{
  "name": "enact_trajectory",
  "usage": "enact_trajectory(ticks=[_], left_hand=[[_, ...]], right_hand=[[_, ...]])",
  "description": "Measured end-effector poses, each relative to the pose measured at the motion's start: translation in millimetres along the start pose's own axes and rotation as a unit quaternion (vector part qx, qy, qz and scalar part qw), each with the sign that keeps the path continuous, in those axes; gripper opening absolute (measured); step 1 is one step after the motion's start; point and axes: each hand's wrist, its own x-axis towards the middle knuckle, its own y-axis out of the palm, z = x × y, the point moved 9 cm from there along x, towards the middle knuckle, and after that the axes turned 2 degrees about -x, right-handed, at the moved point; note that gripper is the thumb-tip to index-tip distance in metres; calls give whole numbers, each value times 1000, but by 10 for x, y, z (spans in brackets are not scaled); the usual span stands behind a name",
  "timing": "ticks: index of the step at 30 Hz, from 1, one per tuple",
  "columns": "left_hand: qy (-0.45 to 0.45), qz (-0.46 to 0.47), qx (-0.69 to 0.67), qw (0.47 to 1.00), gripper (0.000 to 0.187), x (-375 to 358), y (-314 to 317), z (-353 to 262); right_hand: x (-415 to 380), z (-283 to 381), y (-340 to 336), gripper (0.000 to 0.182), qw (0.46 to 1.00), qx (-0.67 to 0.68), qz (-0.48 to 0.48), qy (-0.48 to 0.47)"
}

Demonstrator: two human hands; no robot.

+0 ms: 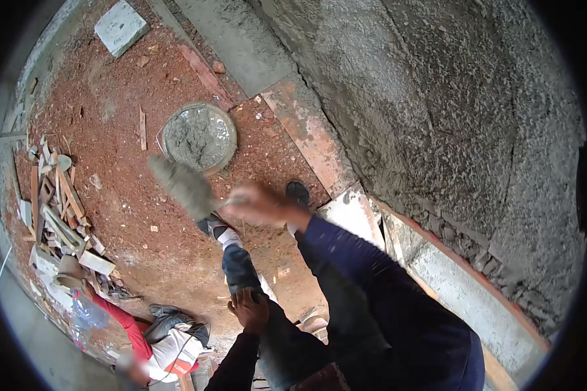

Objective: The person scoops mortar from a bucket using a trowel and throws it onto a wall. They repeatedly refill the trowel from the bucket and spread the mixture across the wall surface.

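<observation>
My right hand is closed round the handle of a trowel, whose blade is coated with grey wet mortar. Hand and blade are blurred by motion. Just beyond the blade, on the reddish ground, stands a round basin holding wet mortar. My left hand lies on my left knee, fingers spread over the dark trouser leg and nothing in them.
A rough mortar-covered wall rises along the right, with a ledge at its foot. Wood scraps are piled at the left. Another person in red and white is at lower left, one arm near a small bucket. A pale block lies at the top.
</observation>
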Motion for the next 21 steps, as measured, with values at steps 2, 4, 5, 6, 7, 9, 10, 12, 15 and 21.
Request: enact_trajectory(ticks=[2, 4, 5, 6, 7, 9, 10, 12, 15, 21], left_hand=[[-8, -12, 0, 1000, 18, -1, 85, -50], [-19, -12, -2, 1000, 18, -111, 138, -55], [-38, 13, -24, 999, 20, -128, 201, -28], [-57, 35, -49, 997, 23, -122, 276, -1], [-47, 5, -31, 998, 21, -147, 283, -19], [-45, 12, -38, 998, 20, -117, 338, -38], [-37, 16, -39, 998, 19, -117, 339, -61], [-43, 20, -31, 998, 19, -46, 344, -40], [-3, 12, -41, 999, 22, -18, 120, 0], [-63, 6, -106, 992, 27, 68, -174, 473]], right_hand=[[-81, -184, -874, 31, 997, -56, -42, -32], [-444, -208, -2105, 22, 971, -137, -145, -132], [-899, -327, -2516, 23, 975, 60, -214, 24], [-1402, 227, -2577, 21, 940, -23, -323, 106], [-1835, 723, -2563, 18, 926, -72, -348, 129], [-2444, 1346, -2236, 23, 924, -111, -344, 123], [-2533, 1564, -2052, 24, 928, -117, -336, 108], [-2292, 1606, -1766, 25, 933, -154, -299, 127], [-1326, 1116, -1370, 30, 931, -306, -187, 68], [933, -348, -1006, 26, 752, -621, -208, 77]])
